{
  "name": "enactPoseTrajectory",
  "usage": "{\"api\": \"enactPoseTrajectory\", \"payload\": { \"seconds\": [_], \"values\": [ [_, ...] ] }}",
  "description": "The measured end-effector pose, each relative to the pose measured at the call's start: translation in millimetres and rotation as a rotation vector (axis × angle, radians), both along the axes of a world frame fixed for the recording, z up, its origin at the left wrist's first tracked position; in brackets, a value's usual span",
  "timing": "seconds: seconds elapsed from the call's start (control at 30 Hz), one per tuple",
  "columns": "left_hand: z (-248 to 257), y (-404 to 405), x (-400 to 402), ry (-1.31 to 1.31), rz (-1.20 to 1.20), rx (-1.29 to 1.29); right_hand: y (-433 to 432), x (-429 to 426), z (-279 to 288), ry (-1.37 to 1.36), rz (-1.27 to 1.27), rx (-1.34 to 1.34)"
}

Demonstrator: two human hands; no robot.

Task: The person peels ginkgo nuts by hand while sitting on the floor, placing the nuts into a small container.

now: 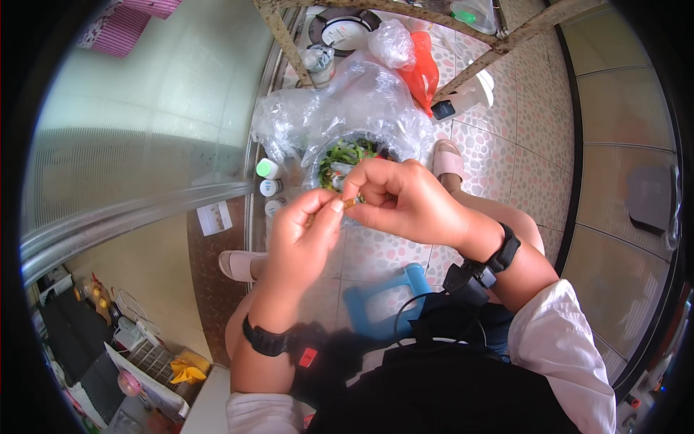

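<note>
My left hand and my right hand meet in front of me, fingertips almost touching. Between them is a small brownish piece, too small to name, pinched by my left thumb and forefinger; the fingers of my right hand close around its other side. Just beyond and below the hands stands a round bin lined with a clear plastic bag. Green leafy scraps and other bits lie in the bin, partly hidden by my right hand.
Several white bottles, one with a green cap, stand left of the bin. A red plastic bag lies behind it, under a rusty metal frame. A blue plastic stool is near my lap. Glass sliding door panels rise at left.
</note>
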State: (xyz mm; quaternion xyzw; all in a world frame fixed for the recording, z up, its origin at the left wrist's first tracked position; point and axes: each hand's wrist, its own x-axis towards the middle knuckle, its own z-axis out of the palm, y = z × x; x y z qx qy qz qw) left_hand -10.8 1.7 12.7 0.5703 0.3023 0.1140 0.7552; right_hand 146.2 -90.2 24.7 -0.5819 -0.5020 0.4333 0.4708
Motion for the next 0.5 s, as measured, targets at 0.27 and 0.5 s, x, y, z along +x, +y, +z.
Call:
{"api": "enactPoseTrajectory", "payload": {
  "seconds": [0.27,0.5],
  "values": [
    [3.3,0.2,5.7,0.000,0.045,-0.118,5.3,16.0,-15.7,1.102,-0.122,-0.084],
    [-4.5,0.8,2.1,0.065,-0.040,-0.011,8.8,11.9,-13.1,1.134,-0.369,-0.216]
  ]
}}
